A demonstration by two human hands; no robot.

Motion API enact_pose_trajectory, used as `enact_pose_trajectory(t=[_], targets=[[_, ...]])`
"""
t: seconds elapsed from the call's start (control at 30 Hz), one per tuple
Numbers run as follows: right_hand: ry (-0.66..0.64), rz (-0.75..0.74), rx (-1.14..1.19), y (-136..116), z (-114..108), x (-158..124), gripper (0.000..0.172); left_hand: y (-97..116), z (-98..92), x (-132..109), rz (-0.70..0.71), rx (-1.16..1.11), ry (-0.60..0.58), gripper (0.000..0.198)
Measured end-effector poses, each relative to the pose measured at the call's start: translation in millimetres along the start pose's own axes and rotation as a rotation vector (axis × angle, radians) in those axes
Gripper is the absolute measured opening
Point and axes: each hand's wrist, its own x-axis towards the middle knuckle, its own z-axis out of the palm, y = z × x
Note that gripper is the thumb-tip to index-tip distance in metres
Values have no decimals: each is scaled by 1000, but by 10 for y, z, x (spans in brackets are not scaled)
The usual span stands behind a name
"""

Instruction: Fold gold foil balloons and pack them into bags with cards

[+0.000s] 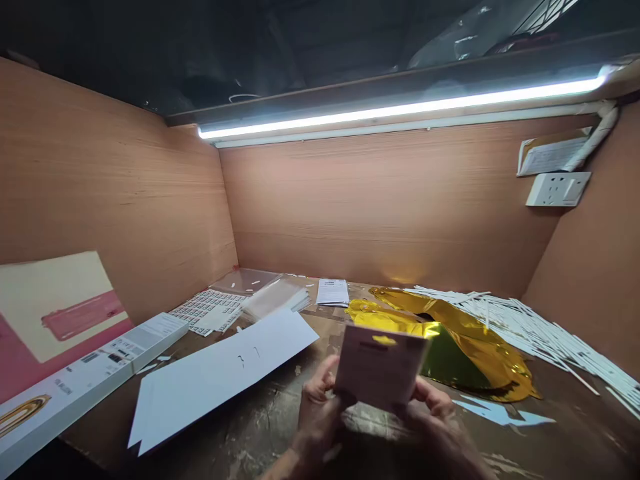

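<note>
My left hand and my right hand together hold a small pale pink card packet upright, gripping its lower corners. Printed text on its face is too blurred to read. Crumpled gold foil, with a dark green sheen in one part, lies on the work surface just beyond the packet. A yellow-gold fold of it rises behind the packet's top edge, and I cannot tell whether the two are joined. A heap of thin white sticks lies to the right of the foil.
A large white sheet lies left of my hands on the brown surface. Beyond it are a sticker sheet, clear plastic bags and papers. A long white box and pink poster stand left; wooden walls enclose everything.
</note>
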Motion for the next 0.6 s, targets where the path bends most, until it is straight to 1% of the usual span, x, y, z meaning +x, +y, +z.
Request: enact_pose_trajectory(t=[0.03, 0.07, 0.13, 0.17, 0.23, 0.33, 0.37, 0.4, 0.43, 0.5, 0.53, 0.6], targets=[[3, -40, -84, 3, -26, -5, 12, 33, -21, 13, 57, 49, -48, 12], [-8, -65, -175, 14, -48, -8, 12, 54, -40, 18, 106, 99, -101, 9], [-44, -86, -344, 50, -73, -17, 12, 44, -62, 5, 138, 134, -178, 16], [-61, -89, -402, 69, -74, -21, 12, 13, -64, -8, 122, 112, -204, 17], [-90, -82, -441, 93, -60, -15, 13, -73, -50, -24, 58, 14, -227, 16], [-100, -53, -360, 77, -22, 114, 14, -150, -22, 71, -105, -204, -231, 6], [-83, -30, -316, 56, -9, 210, 14, -139, -19, 156, -174, -251, -211, 11], [-55, -2, -281, 30, 5, 337, 14, -109, -21, 270, -248, -247, -171, 16], [-23, 28, -261, -1, 19, 493, 14, -66, -30, 413, -322, -194, -116, 19], [25, 84, -267, -66, 55, 871, 13, 33, -65, 767, -437, -13, -5, 17], [34, 103, -289, -93, 80, 1078, 13, 73, -90, 965, -473, 79, 29, 15], [41, 124, -334, -126, 140, 1488, 19, 103, -148, 1367, -511, 209, 48, 14]])
